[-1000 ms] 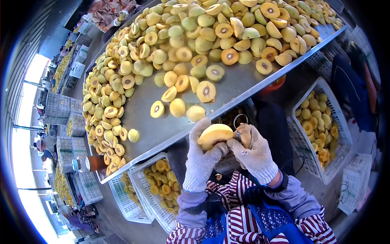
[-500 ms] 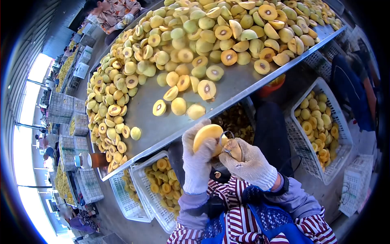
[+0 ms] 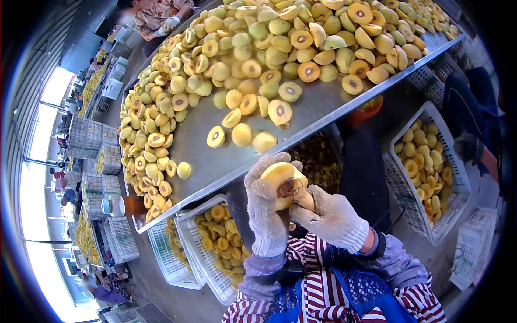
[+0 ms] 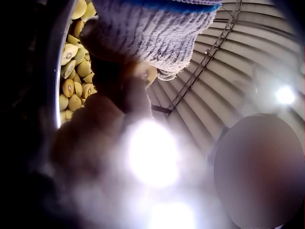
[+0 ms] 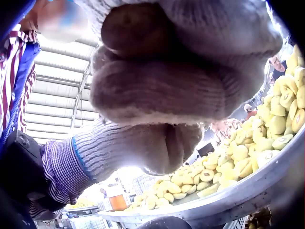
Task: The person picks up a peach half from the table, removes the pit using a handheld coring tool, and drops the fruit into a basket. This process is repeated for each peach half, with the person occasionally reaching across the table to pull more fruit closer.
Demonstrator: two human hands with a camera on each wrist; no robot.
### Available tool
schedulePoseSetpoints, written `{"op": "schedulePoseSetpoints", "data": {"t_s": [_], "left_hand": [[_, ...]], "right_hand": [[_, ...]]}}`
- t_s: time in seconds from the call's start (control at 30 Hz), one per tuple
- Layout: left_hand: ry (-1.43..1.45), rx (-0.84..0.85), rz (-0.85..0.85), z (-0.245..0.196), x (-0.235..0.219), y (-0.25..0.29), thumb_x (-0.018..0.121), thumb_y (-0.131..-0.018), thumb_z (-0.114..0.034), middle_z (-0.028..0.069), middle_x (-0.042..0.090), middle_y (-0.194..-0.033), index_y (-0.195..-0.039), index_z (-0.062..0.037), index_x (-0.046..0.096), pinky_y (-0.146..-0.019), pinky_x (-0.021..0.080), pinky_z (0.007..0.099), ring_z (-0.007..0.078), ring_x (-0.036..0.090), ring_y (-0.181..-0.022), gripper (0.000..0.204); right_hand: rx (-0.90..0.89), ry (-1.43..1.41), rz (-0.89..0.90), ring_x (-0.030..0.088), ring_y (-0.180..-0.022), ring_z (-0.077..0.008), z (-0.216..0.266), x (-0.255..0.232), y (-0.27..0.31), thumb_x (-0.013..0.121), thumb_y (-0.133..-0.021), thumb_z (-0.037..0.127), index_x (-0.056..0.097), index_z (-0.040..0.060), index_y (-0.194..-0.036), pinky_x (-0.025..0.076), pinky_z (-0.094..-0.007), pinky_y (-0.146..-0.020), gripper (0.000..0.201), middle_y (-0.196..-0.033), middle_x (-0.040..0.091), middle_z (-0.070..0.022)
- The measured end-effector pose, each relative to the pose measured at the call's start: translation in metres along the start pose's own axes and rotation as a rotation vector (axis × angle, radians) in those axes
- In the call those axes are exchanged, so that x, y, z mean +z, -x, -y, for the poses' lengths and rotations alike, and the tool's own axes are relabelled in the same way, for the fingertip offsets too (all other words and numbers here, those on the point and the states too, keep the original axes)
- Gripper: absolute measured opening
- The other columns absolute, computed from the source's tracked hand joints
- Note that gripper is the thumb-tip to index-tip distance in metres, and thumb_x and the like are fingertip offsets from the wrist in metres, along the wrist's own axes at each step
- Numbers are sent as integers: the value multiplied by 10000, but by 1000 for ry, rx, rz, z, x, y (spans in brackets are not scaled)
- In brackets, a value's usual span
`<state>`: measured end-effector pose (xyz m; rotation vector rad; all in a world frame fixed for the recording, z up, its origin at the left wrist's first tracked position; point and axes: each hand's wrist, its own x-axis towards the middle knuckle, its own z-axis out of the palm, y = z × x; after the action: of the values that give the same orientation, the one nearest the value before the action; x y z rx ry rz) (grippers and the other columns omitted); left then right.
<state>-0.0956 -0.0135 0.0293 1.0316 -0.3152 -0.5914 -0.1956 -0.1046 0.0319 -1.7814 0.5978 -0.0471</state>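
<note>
My gloved left hand [image 3: 264, 207] grips a yellow peach half [image 3: 277, 173], its cut face with a brown centre turned toward the right hand. In my gloved right hand [image 3: 334, 219] is a pitting tool [image 3: 305, 200] with a short tan handle, pinched between thumb and fingers. Its thin wire loop sits at the brown centre of the peach half. Both hands are close together above the lap, just off the table's near edge. Curled glove fingers [image 5: 157, 90] fill the top of the right wrist view, partly hiding the tool. Glare and shadow blur the left wrist view.
A metal table [image 3: 188, 185] with a raised rim bears a large heap of peach halves [image 3: 280, 43]. Below it stand crates of peach halves, left [image 3: 186, 231] and right [image 3: 463, 188]. A bin of dark scraps [image 3: 318, 161] lies beneath the hands. Another person [image 3: 161, 19] sits across the table.
The left hand has tipped the peach half so its cut face shows. The right hand has brought the tool's loop from beside the fruit onto its brown centre.
</note>
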Motion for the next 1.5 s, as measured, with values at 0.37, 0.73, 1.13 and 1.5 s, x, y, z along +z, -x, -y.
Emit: {"op": "schedulePoseSetpoints", "data": {"t_s": [0.37, 0.73, 1.13, 1.5], "left_hand": [[-364, 208, 87, -7, 10, 2, 537, -997, -436, 211, 539, -1326, -1367, 0, 458, -939, 535, 388, 297, 616, -1136, 578], [-580, 245, 251, -19, 7, -16, 629, -974, -313, 190, 642, -1220, -1246, 35, 580, -896, 532, 344, 256, 658, -1062, 445], [-372, -21, 339, -27, 1, -14, 654, -947, -378, 157, 658, -1178, -1250, 29, 582, -895, 528, 361, 234, 666, -1011, 513], [311, -446, 278, -26, 10, -9, 584, -936, -550, 234, 623, -1164, -1297, 5, 511, -785, 598, 392, 322, 693, -948, 666]], "right_hand": [[240, -747, 520, 578, -530, -122, 5, -22, 0, 620, -967, 328, 595, 48, -917, 463, -261, -481, 286, -678, 619, -14], [270, -954, 674, 415, -380, -64, 0, -25, 6, 579, -997, 339, 555, 108, -760, 296, -217, -345, 332, -525, 468, 32], [407, -1068, 804, 395, -325, -91, -5, -22, 10, 546, -1013, 328, 560, 51, -852, 301, -250, -313, 321, -471, 447, 6], [452, -1694, 1456, 478, -371, -162, -39, 24, 0, 482, -1034, 325, 597, 19, -839, 395, -326, -336, 380, -553, 546, -81]]}}
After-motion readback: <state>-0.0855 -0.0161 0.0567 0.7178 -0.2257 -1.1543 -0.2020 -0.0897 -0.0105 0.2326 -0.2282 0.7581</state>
